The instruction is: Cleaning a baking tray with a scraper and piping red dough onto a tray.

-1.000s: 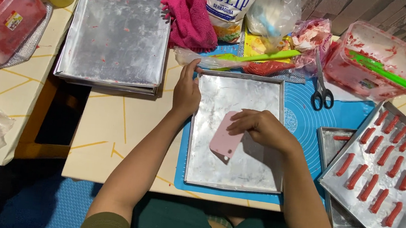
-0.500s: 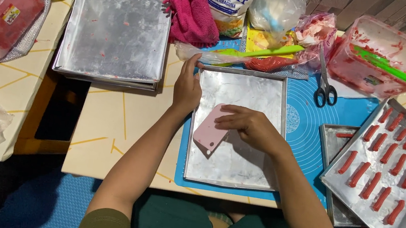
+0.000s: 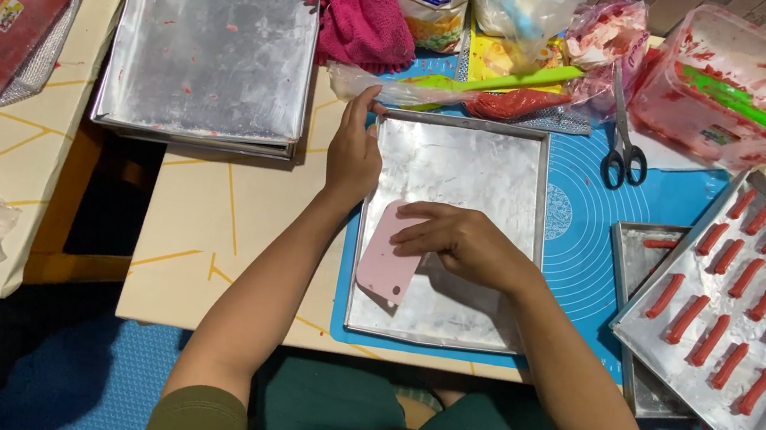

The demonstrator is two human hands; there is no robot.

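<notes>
A square metal baking tray [image 3: 502, 161] lies on a blue silicone mat [image 3: 579, 245] in front of me. My left hand [image 3: 354, 150] presses on the tray's left rim, fingers flat and together. My right hand [image 3: 456, 242] holds a pink plastic dough scraper [image 3: 385, 267] flat against the tray's left half, near the front left corner. The tray's surface looks greasy and whitish.
A large tray [image 3: 743, 310] with several red dough sticks rests at right over a smaller tray [image 3: 635, 251]. Scissors [image 3: 623, 141], a green spatula [image 3: 511, 81], a red-smeared tub [image 3: 738, 86], a pink cloth [image 3: 357, 8] and stacked trays [image 3: 211, 45] lie behind.
My right hand has slid the pink scraper leftwards and towards me across the tray. My left hand stays on the tray's left rim.
</notes>
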